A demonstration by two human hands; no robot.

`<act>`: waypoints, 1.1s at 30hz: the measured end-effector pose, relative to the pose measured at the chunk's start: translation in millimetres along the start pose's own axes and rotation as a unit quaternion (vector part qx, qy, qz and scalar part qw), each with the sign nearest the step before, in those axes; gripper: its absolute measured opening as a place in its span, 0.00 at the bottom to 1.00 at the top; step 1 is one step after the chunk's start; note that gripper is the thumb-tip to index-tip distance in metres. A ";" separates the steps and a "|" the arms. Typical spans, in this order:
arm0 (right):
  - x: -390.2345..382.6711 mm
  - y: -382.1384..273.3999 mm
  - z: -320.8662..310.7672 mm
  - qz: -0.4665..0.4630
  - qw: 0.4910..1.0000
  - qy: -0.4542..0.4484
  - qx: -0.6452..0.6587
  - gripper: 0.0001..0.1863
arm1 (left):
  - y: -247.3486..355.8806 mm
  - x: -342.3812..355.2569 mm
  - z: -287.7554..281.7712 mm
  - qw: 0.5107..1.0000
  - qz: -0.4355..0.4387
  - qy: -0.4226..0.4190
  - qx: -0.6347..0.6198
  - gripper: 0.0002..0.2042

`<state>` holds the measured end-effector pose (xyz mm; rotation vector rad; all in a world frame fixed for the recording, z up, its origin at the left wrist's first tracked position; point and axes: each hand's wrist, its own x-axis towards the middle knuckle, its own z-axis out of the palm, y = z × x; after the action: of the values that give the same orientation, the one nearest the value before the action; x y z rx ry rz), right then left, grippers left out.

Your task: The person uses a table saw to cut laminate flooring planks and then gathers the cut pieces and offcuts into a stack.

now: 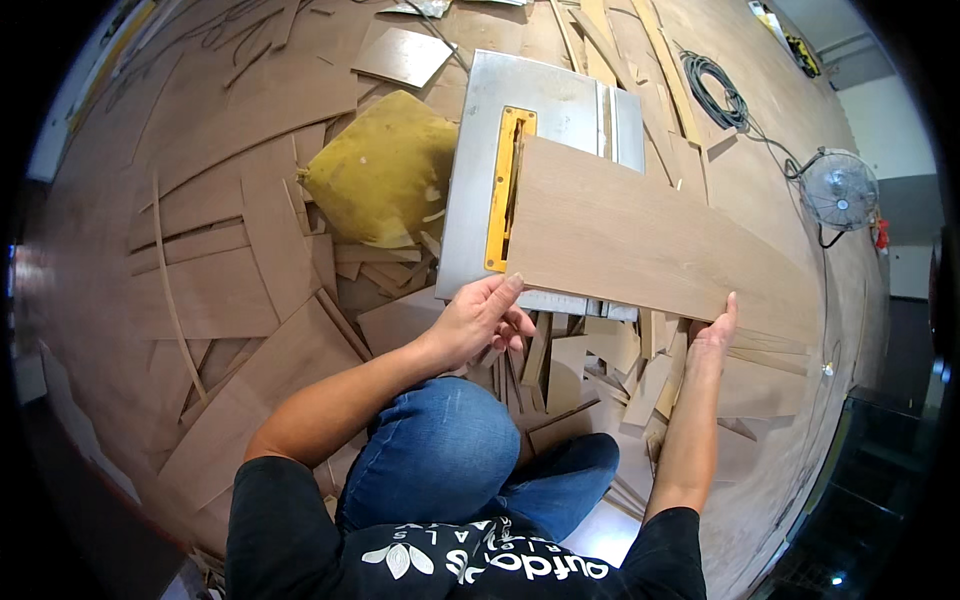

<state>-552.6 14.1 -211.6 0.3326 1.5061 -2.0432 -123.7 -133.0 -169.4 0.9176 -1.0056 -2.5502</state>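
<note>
A wide light-brown wooden plank (640, 225) lies across the silver table of a table saw (505, 80). Its left end reaches the yellow throat insert (497, 230), beside the dark slot; the blade cannot be made out. At the plank's near left corner, my left hand (480, 318) is closed, thumb against the edge and fingers curled below. My right hand (712, 335) grips the near edge farther right, with the thumb up along the side and the fingers hidden underneath. The plank's right part extends past the saw table.
Wood offcuts (590, 360) lie in a heap between my knees and the saw. A yellow sack-like piece (385, 165) sits left of the saw, among loose boards (210, 290). To the far right are a coiled cable (715, 90) and a floor fan (838, 190).
</note>
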 end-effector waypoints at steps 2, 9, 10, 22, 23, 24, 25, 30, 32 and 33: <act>3.0 1.3 -1.7 -0.006 1.000 -0.008 -0.006 0.25 | -0.4 0.9 1.4 0.999 0.020 0.019 -0.022 0.18; 1.4 2.9 -5.6 0.000 1.000 -0.021 -0.019 0.25 | -4.4 4.0 4.4 0.997 0.053 0.060 0.017 0.16; 0.7 2.7 -5.3 -0.004 1.000 -0.013 -0.021 0.25 | -5.0 4.4 4.7 0.996 0.062 0.064 0.023 0.17; 12.8 5.6 -10.2 -0.015 1.000 -0.011 -0.010 0.25 | -7.2 6.0 5.2 0.992 0.069 0.077 0.071 0.17; 12.0 5.5 -9.5 -0.021 1.000 -0.005 -0.013 0.25 | -7.0 5.8 5.4 0.992 0.072 0.077 0.067 0.17; 10.6 5.3 -8.6 -0.026 1.000 0.000 -0.015 0.25 | -6.7 5.6 5.6 0.992 0.069 0.079 0.073 0.17; 8.7 5.2 -7.5 -0.030 0.999 0.012 -0.044 0.25 | -6.5 5.7 6.0 0.991 0.072 0.078 0.077 0.17; 3.9 4.8 -1.8 -0.001 0.999 -0.012 -0.031 0.26 | -6.4 6.0 7.4 0.989 0.080 0.089 0.081 0.18; 6.1 5.5 -1.0 -0.005 0.999 -0.007 -0.031 0.26 | -6.9 6.1 7.5 0.992 0.079 0.078 0.058 0.17; 7.7 5.9 -1.4 -0.012 0.999 0.006 -0.036 0.26 | -7.2 6.0 7.3 0.992 0.077 0.078 0.067 0.17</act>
<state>-555.6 12.0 -220.8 0.3008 1.5938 -2.0022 -132.9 -126.6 -173.0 1.0142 -1.1618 -2.2689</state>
